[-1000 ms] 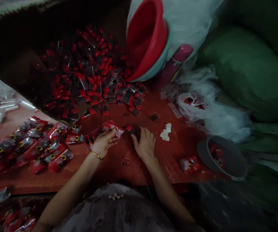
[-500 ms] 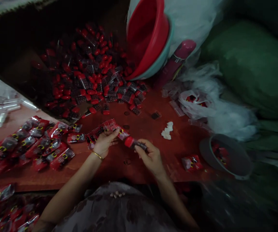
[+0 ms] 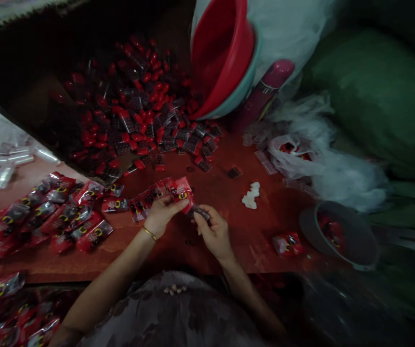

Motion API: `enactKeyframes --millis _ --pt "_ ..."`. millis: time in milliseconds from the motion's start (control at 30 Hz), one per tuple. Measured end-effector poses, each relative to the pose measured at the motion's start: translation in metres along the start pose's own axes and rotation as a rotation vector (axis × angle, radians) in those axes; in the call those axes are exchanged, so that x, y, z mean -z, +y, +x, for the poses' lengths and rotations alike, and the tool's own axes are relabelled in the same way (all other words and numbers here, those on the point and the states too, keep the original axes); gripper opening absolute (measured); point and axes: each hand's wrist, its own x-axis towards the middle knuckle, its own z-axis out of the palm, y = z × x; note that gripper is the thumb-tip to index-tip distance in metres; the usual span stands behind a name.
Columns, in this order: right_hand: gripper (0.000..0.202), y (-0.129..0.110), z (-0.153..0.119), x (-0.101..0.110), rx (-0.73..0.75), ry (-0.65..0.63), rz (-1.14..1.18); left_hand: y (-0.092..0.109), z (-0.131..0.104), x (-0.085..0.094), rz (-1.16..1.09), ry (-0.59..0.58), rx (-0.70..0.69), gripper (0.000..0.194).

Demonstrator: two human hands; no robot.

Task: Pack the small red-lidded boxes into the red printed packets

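My left hand (image 3: 161, 216), with a gold bracelet at the wrist, pinches a red printed packet (image 3: 183, 189) between thumb and fingers. In my right hand (image 3: 214, 235) is a small clear container (image 3: 201, 212) with dark contents. Its other end meets the packet's near edge; whether it is inside the packet I cannot tell. Beneath my left hand lies a row of overlapping red packets (image 3: 140, 206). Beyond both hands, a heap of small clear containers with red caps (image 3: 140, 118) spills from a cardboard box (image 3: 23, 118).
Filled red packets (image 3: 63, 219) are piled at left. Behind stand a tilted red basin (image 3: 243, 53) and a pink bottle (image 3: 261, 94). Rightward are a white scrap (image 3: 251, 195), a plastic bag (image 3: 341, 168), one packet (image 3: 287, 244) and a grey tub (image 3: 366, 246).
My right hand has moved left with the container, bringing its red-capped end up against the packet. The packet in my left hand now stands more upright and shows more of its face.
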Motion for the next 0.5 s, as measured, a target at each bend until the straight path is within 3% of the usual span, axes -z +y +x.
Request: enactKeyframes --millis 200,500 --pt "0.023 -0.001 -0.002 -0.021 -0.09 0.134 0.101 -0.02 -0.003 -0.007 -0.146 0.142 -0.063 0.032" --pt "0.022 -0.008 0.0 -0.018 -0.079 0.148 0.108 -0.021 -0.008 -0.01 -0.171 0.124 -0.108 0.03"
